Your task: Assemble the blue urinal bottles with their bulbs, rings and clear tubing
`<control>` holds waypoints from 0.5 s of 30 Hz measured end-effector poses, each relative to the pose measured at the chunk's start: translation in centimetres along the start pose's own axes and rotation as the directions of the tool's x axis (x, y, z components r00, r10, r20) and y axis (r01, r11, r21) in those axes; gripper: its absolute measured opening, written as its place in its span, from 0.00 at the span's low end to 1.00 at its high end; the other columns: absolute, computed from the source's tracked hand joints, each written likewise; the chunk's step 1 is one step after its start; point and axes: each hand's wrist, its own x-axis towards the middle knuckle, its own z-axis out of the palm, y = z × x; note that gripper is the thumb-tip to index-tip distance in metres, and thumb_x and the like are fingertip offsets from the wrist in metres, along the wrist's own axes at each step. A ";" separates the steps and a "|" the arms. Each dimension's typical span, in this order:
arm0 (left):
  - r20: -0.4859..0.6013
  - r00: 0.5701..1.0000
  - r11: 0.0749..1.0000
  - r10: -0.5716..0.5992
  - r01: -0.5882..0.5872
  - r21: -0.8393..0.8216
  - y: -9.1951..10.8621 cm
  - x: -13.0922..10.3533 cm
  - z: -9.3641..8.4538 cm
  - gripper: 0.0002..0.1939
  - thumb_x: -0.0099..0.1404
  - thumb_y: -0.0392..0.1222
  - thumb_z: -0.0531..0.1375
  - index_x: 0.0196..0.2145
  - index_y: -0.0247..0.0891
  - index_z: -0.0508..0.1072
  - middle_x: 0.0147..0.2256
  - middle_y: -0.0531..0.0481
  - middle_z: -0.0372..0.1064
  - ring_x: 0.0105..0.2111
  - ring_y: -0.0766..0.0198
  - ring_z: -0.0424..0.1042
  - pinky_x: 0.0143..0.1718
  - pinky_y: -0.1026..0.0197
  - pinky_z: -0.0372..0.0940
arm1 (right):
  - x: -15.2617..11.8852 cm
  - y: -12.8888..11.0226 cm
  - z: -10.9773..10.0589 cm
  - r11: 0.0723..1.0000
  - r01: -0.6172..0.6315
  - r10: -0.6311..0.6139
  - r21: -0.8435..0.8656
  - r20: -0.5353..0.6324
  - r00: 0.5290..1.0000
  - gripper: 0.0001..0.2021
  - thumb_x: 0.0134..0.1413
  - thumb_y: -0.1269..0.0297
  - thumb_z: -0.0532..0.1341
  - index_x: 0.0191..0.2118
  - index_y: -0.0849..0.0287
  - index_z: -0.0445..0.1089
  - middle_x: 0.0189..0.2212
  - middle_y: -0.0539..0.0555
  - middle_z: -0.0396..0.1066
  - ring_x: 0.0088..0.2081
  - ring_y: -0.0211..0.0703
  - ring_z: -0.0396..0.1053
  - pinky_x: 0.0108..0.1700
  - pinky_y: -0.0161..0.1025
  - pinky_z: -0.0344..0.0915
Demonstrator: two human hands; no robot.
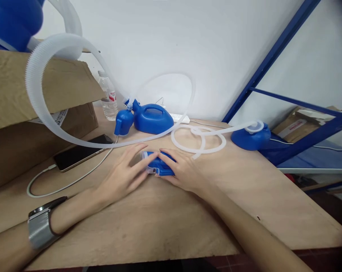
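Observation:
A small blue plastic container (167,170) with a clear cap at its left end lies at the middle of the table, between my hands. My right hand (185,172) rests over its right part, fingers wrapped round it. My left hand (126,175) touches its left end and top with spread, slightly bent fingers. Behind stand a blue bottle with a handle (154,124) and a smaller blue bottle (124,121). A translucent hose (36,81) loops from the left towards them, and more hose (220,147) lies coiled to the right.
A cardboard box (83,121) stands at the left, beside a phone (77,153) on a white cable. A water bottle (110,105), a power strip (182,119) and another blue container (250,139) are at the back. Blue shelving (292,153) rises at the right.

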 end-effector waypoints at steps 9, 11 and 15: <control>0.040 0.999 0.977 -0.020 0.028 -0.211 2.0 0.5 -0.1 0.08 0.70 0.32 0.58 0.47 0.36 0.68 0.59 0.40 0.63 0.62 0.54 0.62 0.64 0.47 0.63 | 0.0 -0.7 0.2 0.995 0.029 -0.044 -0.095 -0.158 0.987 0.30 0.65 0.42 0.57 0.64 0.56 0.70 0.58 0.53 0.68 0.53 0.37 0.71 0.52 0.37 0.73; 0.073 0.996 0.981 -0.049 0.061 -0.185 2.2 0.5 -0.2 0.06 0.72 0.35 0.57 0.46 0.36 0.67 0.61 0.39 0.62 0.63 0.54 0.61 0.64 0.46 0.62 | 0.0 -0.5 0.4 0.994 0.029 -0.046 -0.105 -0.170 0.984 0.30 0.65 0.42 0.56 0.63 0.57 0.70 0.58 0.54 0.68 0.53 0.36 0.71 0.52 0.37 0.72; 0.139 0.988 0.987 -0.060 0.079 -0.137 2.5 0.3 -0.3 0.07 0.74 0.38 0.56 0.47 0.34 0.68 0.62 0.37 0.59 0.66 0.49 0.56 0.65 0.42 0.60 | -0.2 -0.3 0.8 0.991 0.042 -0.065 -0.127 -0.177 0.982 0.31 0.64 0.41 0.57 0.64 0.56 0.71 0.59 0.55 0.67 0.55 0.38 0.70 0.55 0.38 0.71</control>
